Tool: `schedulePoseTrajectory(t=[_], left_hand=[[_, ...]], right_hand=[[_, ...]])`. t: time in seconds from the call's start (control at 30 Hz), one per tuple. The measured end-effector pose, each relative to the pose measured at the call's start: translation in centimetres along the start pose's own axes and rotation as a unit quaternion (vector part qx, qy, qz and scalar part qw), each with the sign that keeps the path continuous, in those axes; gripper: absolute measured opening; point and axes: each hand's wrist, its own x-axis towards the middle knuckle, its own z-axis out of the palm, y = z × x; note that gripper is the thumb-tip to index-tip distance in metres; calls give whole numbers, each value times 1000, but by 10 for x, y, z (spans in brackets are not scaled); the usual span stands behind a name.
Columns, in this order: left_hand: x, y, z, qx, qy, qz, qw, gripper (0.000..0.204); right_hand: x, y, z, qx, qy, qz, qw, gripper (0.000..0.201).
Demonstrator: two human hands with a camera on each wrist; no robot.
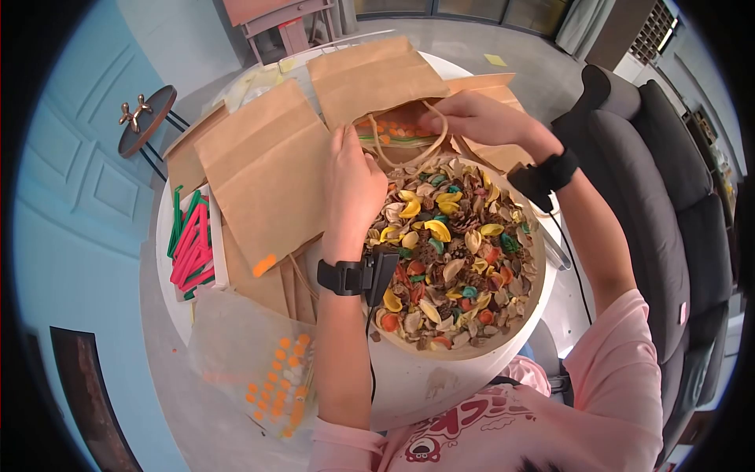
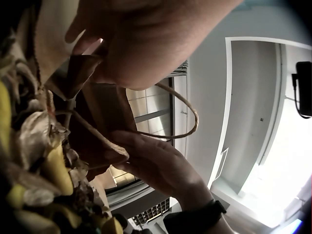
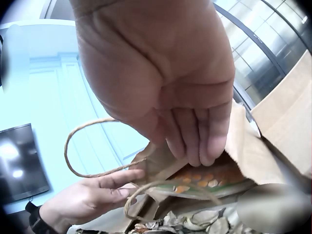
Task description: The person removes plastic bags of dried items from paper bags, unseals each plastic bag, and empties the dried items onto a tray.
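Brown creased paper bag [image 1: 377, 76]: left grip [image 1: 358, 177] pinches edge, right grip [image 1: 484, 122] straight-fingered at mouth.

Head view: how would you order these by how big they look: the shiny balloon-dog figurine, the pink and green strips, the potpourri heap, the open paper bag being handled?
1. Potpourri heap
2. Open paper bag
3. Pink and green strips, taken together
4. Balloon-dog figurine, though it stands farther off
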Motion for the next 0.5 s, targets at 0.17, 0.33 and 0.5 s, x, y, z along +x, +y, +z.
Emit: schedulePoseTrajectory(t=[0.17, 0.33, 0.5], left_hand=[[0, 5, -5, -12, -9, 1, 1000, 44], [0, 8, -7, -19, -15, -5, 1000, 43], [4, 1, -4, -36, -9, -7, 999, 41]], right_hand=[[32, 9, 37, -128, 9, -60, 990, 42], [45, -24, 39, -387, -24, 67, 919, 53], [56, 31, 42, -307, 93, -64, 945, 26]])
